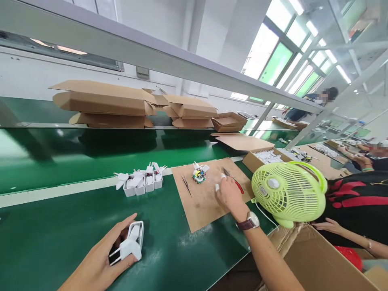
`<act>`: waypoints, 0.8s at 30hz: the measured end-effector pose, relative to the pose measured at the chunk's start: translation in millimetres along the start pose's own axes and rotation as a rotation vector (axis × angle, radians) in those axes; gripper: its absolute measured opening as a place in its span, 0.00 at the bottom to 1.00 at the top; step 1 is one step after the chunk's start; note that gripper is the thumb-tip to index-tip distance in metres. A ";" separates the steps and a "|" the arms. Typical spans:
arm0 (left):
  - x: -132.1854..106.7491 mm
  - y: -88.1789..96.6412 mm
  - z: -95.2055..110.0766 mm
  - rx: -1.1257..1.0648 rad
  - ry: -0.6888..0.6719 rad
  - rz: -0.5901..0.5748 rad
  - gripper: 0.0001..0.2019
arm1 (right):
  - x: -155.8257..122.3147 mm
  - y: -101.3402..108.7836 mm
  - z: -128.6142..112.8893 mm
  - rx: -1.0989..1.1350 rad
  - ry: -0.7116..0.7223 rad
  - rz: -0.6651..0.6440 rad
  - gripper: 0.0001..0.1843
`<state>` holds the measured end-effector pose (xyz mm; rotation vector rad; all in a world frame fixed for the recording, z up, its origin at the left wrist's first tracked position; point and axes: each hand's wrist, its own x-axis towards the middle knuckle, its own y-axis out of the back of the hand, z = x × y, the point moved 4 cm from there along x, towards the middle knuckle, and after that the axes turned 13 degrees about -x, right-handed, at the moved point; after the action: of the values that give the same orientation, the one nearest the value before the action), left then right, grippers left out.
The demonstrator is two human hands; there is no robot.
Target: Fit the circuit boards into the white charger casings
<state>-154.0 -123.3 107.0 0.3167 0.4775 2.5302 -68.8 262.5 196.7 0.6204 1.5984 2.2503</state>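
My left hand (103,250) grips a white plastic charger case (135,238) above the green bench; two metal plug pins stick out of its white plug part. My right hand (228,194) is over a brown cardboard sheet (201,208), its white-covered fingertips apart and nothing visible between them. Just beside and partly behind it lie red-handled pliers (238,185). Left of that hand, a small circuit board (199,175) with white plug parts sits on the cardboard. Tweezers (186,185) lie near the sheet's left edge. Several white charger cases (139,184) stand in a row further left.
A lime-green fan (287,192) stands right of my right arm. Behind it is a carton (266,157) of white parts. Folded cardboard boxes (106,101) line the back, below an overhead rail (151,48). An open carton (321,258) and a co-worker's arm (342,230) are at right.
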 end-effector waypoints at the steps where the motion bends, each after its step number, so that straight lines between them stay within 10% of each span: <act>1: 0.6 -1.1 1.7 -0.003 -0.016 -0.004 0.33 | 1.7 -4.4 14.3 -0.037 -0.069 -0.036 0.13; 12: 4.6 -4.4 20.7 0.069 -0.359 -0.087 0.25 | 0.9 9.0 53.5 0.014 -0.226 -0.130 0.22; 24: 1.4 -5.8 31.5 0.156 -0.331 -0.191 0.32 | -32.4 -16.6 -4.0 0.438 0.175 -0.187 0.16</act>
<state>-142.5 -109.4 133.5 0.7010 0.5455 2.2035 -43.0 249.0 174.5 0.3598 2.1641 1.8739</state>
